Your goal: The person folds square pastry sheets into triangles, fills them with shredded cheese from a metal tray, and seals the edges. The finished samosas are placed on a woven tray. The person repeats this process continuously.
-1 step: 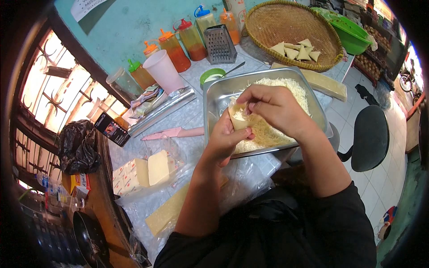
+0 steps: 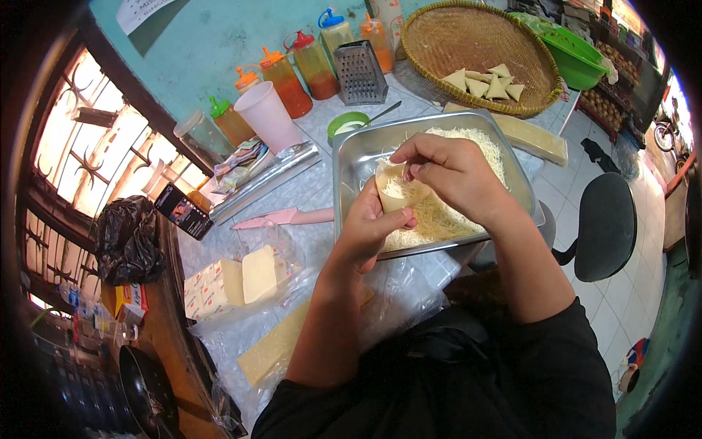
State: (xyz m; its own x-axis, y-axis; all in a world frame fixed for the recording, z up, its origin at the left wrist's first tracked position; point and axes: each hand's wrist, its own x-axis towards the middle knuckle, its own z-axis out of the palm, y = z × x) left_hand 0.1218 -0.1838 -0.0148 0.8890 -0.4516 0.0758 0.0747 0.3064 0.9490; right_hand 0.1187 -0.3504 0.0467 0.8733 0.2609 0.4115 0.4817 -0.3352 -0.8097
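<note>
My left hand [image 2: 371, 225] wraps its fingers and thumb around a pastry wrapper [image 2: 395, 204] rolled into a cone-shaped pocket. Shreds of grated cheese [image 2: 395, 187] show inside its mouth. Over that mouth is my right hand [image 2: 453, 175], its thumb and fingers curled in a pinch at the far rim. Whatever lies between those fingertips is hidden. Both hands are above a steel tray [image 2: 351, 139], where more grated cheese [image 2: 488, 150] is heaped. In a round woven basket [image 2: 468, 36] at the far right lie several folded pastry triangles [image 2: 497, 88].
A pink knife [image 2: 292, 217], cheese blocks [image 2: 227, 285] and a pastry strip [image 2: 274, 344] on plastic lie left. Behind stand sauce bottles [image 2: 285, 84], a box grater [image 2: 362, 73], a pink cup [image 2: 267, 117] and a green bowl [image 2: 344, 121]. More wrapper sheets [image 2: 534, 139] sit beyond the tray.
The pocket's mouth looks slightly wider and shows more of the cheese. My right hand has shifted a little; my left hand keeps its hold.
</note>
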